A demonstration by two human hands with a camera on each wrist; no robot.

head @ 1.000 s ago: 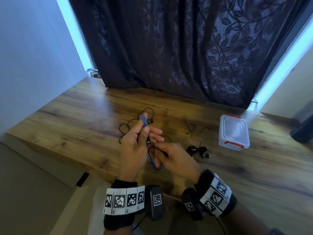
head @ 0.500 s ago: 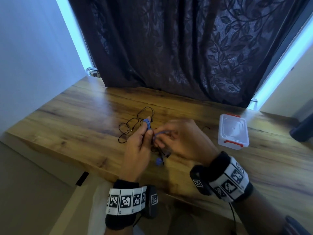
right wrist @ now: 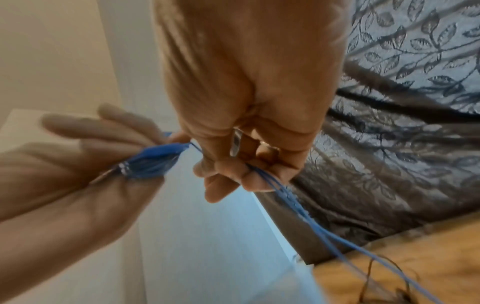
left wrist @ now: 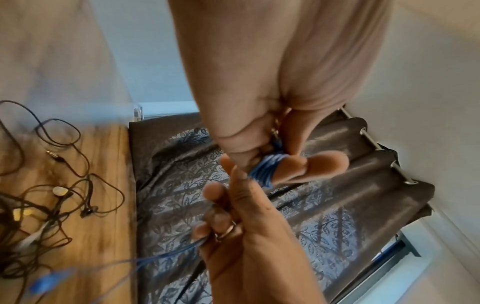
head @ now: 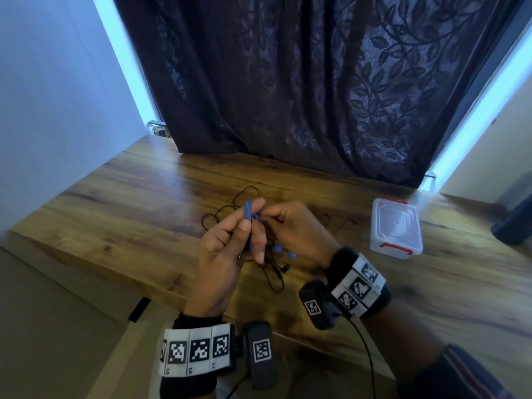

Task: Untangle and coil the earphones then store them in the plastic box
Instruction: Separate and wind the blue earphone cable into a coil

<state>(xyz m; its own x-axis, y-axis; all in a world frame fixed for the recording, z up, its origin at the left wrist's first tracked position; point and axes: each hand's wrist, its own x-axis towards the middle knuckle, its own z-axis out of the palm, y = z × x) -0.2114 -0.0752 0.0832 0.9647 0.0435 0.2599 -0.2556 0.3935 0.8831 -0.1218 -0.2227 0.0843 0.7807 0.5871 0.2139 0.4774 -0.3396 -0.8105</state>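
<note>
My left hand (head: 252,216) is raised above the table's near edge and holds a blue earphone cable coil (head: 248,213) wound round its fingers, with the thumb pressed against it. The left wrist view shows the coil (left wrist: 263,171) as several tight turns. My right hand (head: 269,218) sits just right of it and pinches the loose blue cable (right wrist: 262,174), which trails down and away (right wrist: 337,238). Two blue earbuds (head: 285,252) dangle below the hands. The clear plastic box (head: 395,228), with red latches and its lid on, stands on the table to the right.
Tangled black earphones (head: 244,197) lie on the wooden table (head: 129,214) behind the hands, with more black cable (head: 275,279) under them and a jack plug (left wrist: 53,154). A dark curtain (head: 316,82) hangs behind. A wall stands at the left.
My right hand rose from below the left hand to beside its fingertips, carrying the blue cable over the coil. The dangling cable is shorter, and the earbuds hang nearer the hands.
</note>
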